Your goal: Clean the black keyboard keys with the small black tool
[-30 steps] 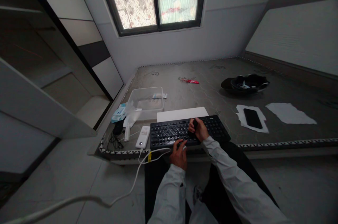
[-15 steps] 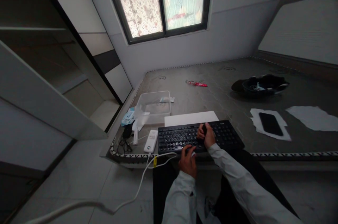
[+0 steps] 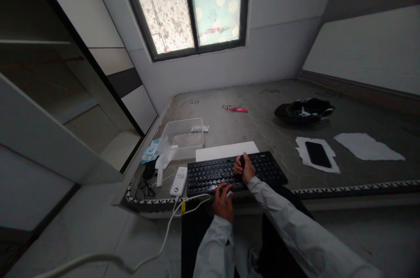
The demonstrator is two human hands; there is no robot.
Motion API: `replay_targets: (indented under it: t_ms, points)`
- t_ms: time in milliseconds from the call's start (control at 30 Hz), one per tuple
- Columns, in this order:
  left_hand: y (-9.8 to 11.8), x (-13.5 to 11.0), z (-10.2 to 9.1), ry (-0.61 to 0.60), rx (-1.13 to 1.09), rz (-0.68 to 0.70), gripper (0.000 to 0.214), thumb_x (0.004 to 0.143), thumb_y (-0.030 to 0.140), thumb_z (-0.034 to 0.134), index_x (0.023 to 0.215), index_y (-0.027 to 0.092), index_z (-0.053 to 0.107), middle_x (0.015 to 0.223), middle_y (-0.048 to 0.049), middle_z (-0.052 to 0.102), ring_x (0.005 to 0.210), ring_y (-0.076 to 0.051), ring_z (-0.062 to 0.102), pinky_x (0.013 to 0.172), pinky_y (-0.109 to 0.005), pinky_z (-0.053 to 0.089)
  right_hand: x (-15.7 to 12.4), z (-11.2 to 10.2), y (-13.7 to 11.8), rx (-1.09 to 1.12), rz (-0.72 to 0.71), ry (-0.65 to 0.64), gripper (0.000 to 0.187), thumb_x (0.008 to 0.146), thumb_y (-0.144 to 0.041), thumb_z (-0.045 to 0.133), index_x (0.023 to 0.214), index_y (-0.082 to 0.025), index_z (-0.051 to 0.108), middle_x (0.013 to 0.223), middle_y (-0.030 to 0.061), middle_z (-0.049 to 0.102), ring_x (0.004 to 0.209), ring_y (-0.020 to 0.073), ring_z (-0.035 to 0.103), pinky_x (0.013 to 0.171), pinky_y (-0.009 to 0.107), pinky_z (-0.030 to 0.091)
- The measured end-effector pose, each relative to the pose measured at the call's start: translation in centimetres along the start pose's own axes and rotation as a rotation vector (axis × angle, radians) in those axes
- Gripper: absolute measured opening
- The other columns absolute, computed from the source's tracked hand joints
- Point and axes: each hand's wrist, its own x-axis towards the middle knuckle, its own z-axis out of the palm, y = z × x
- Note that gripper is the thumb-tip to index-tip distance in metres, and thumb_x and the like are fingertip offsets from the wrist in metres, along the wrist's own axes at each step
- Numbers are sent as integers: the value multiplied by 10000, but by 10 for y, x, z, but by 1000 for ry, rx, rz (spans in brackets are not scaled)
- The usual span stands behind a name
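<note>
A black keyboard (image 3: 210,176) lies along the front edge of the mattress, its keys facing up. Above its right half, my right hand (image 3: 246,172) is closed in a fist round a small black object (image 3: 242,161), mostly hidden by the fingers. My left hand (image 3: 223,204) is at the keyboard's front edge with its fingers curled. Something small and white (image 3: 229,194) shows between its thumb and fingers; its kind is too small to make out. Behind the keyboard lies a flat white sheet or box (image 3: 226,151), partly covered by it.
Left of the keyboard are a white power bank-like device (image 3: 179,182) with a white cable (image 3: 167,234), a clear plastic box (image 3: 183,149) and a blue packet (image 3: 151,152). To the right lie a phone (image 3: 318,154) on white paper, another paper (image 3: 369,147) and a dark cap (image 3: 306,111).
The whole view has shifted, so things sit further left in the picture. Both hands keep nearly the same place and grip at the keyboard.
</note>
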Motion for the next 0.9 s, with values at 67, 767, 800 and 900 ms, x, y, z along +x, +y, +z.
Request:
replay_targets:
  t_ms: [67, 767, 800, 900]
  points:
    - [0, 0, 0, 5, 4, 1, 271, 833, 153, 504, 1040, 250, 650, 1109, -34, 581, 1007, -137, 589, 864, -240, 505, 0, 0, 0, 14, -6, 3, 517, 818, -631, 402, 525, -206, 366, 371, -94, 231, 314, 49, 166, 316, 174, 189]
    - [-3, 3, 2, 37, 66, 108, 258, 835, 158, 499, 1035, 223, 648, 1061, -59, 589, 995, -153, 594, 854, -261, 522, -2, -5, 6, 81, -78, -7, 497, 852, -574, 404, 527, -199, 382, 376, -87, 248, 325, 48, 182, 334, 179, 182]
    - [-5, 3, 3, 33, 59, 110, 257, 836, 160, 498, 1037, 220, 645, 1062, -61, 586, 998, -154, 592, 859, -265, 521, -1, -5, 6, 81, -80, -8, 495, 853, -572, 405, 529, -199, 383, 378, -86, 249, 326, 48, 183, 333, 178, 180]
    - [-8, 3, 5, 29, 44, 109, 247, 846, 177, 493, 1040, 215, 642, 1067, -67, 576, 1009, -161, 582, 871, -284, 514, 0, -7, 8, 84, -80, -2, 494, 860, -568, 395, 534, -197, 390, 384, -86, 249, 328, 49, 185, 333, 176, 175]
